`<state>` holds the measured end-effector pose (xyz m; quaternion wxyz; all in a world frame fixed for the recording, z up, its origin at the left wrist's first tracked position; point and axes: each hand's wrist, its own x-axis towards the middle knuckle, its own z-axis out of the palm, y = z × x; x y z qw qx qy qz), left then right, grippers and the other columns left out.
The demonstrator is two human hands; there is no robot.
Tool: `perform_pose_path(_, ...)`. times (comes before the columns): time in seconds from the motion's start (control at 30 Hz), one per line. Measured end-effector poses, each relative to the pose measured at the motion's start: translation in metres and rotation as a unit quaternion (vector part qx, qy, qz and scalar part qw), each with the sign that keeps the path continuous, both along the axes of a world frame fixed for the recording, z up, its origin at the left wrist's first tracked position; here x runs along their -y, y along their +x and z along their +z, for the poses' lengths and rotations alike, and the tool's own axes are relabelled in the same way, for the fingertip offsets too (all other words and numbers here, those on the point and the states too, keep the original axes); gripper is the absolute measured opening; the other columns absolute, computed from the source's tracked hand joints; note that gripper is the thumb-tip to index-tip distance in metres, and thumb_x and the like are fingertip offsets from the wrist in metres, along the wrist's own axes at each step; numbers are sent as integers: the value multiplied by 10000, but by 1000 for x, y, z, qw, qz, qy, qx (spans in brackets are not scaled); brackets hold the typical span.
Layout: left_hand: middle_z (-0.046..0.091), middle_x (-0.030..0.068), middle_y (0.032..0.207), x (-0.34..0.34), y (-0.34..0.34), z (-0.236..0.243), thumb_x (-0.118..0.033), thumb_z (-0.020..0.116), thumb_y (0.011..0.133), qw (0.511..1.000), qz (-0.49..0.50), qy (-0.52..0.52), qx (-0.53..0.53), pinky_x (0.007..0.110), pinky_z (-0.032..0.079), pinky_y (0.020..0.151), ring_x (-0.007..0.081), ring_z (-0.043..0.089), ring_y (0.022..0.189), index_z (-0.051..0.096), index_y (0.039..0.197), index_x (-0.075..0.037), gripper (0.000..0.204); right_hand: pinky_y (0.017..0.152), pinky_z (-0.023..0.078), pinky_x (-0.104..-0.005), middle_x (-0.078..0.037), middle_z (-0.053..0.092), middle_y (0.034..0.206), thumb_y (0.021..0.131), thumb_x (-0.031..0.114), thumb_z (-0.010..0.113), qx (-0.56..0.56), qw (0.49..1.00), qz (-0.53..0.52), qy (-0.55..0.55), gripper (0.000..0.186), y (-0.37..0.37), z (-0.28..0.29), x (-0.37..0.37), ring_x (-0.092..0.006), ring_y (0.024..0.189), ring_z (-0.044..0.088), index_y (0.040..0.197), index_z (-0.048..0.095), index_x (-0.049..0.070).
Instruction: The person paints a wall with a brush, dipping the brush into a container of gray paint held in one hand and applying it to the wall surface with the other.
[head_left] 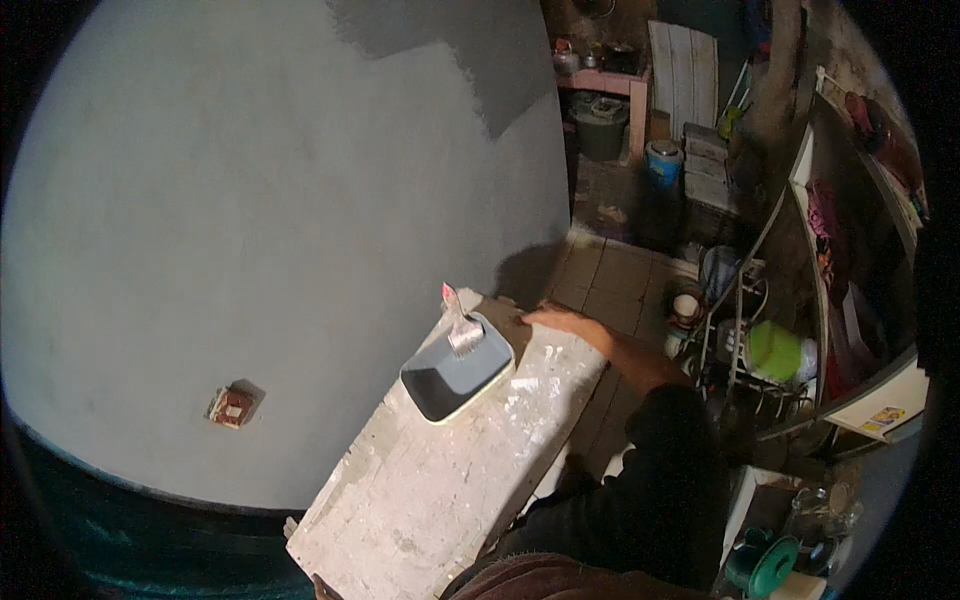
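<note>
A long white, paint-spotted bench [400, 490] stands slantwise along the grey wall. My right hand [558, 320] is closed on its far right edge, with the arm stretched forward. At the near left end, a small part of my left hand [324, 588] shows against the edge of the bench, seemingly gripping it; the rest is out of view. On the bench's far part rests a paint tray [437, 390] with grey paint in it. A paintbrush [463, 333] leans in the tray, its bristles inside and its handle pointing up toward the wall.
The wall [280, 200] has a darker grey patch [470, 60] at the top and an uncovered socket box [232, 406] low down. To the right stand a dish rack [740, 330] and an open shelf [840, 270]. A blue bucket [664, 163] is farther back on the tiled floor [610, 280].
</note>
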<state>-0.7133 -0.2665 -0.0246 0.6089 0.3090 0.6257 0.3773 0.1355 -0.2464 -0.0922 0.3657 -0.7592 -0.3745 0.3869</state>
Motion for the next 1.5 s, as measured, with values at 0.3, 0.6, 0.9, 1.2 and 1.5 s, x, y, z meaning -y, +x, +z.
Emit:
perform_pose_path(0.3,459,123,1417,-4,-43,-16,-525,502,900,999,-9,48,-1,392,339,1065,277,444,1273,407,1419,-43,714,759,478,-404,-136,658,874,729,576,699,40,999,17,11,659,-13,52,2,-252,877,609,935,686,-50)
perform_pose_path(0.6,444,123,1433,16,-39,-34,-527,490,904,998,37,51,-12,389,326,1077,280,430,1291,390,1433,-47,721,936,428,-361,-137,623,1177,852,481,623,16,994,-44,-96,588,-11,39,1,-222,1093,558,1184,634,-3)
perform_pose_path(0.9,347,111,1509,16,-29,-16,-520,442,922,994,48,54,-84,364,272,1113,280,361,1357,345,1465,-67,714,1004,366,-308,-128,602,1231,832,550,635,-71,997,31,-5,603,-7,10,-11,-187,1176,503,1155,672,42)
perform_pose_path(1.2,445,153,1424,22,-7,-22,-518,422,956,944,25,71,-321,417,328,1107,324,440,1301,317,1484,-146,654,1165,152,-416,-152,284,1540,866,666,475,-37,991,34,-125,766,-21,18,-7,-346,1438,173,1418,456,135)
perform_pose_path(1.5,521,170,1358,13,48,-27,-475,430,971,587,49,206,-781,433,381,1047,318,503,1225,365,1453,-154,583,1080,274,-369,-150,414,1442,884,619,472,-54,993,58,-87,728,-20,-30,-17,-265,1308,354,1375,467,82)
